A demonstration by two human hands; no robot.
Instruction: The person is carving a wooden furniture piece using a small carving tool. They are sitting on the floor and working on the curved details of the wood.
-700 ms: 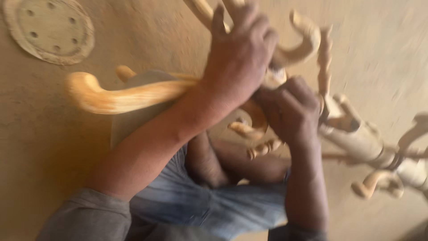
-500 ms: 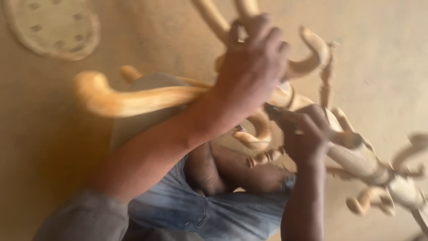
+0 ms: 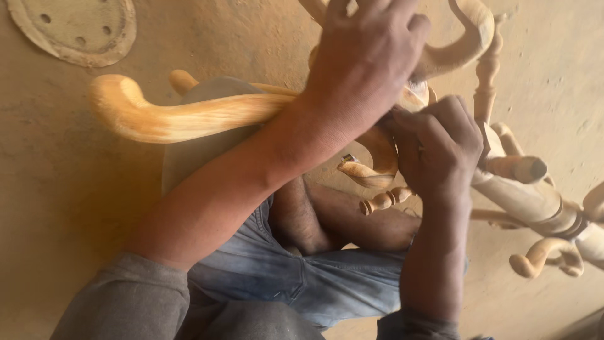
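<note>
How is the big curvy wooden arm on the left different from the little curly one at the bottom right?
The long curved arm is thick, golden-orange and stretches sideways under the left hand. The small hook is thinner, paler and curls tightly, away from both hands. The right hand is nearer the small hook. Both are smooth carved wood with rounded ends.

We are looking at a woodworking workshop. Fine sawdust is coating the dusty floor (image 3: 75, 189) across the whole frame. A worn sanding disc (image 3: 75, 28) with punched holes is lying at the upper left. Unfinished, pale carved wood is filling the centre and right: a curved hooked arm (image 3: 170, 116), turned spindles (image 3: 487, 69) and a turned post (image 3: 535, 201), all bare and unvarnished.
</note>
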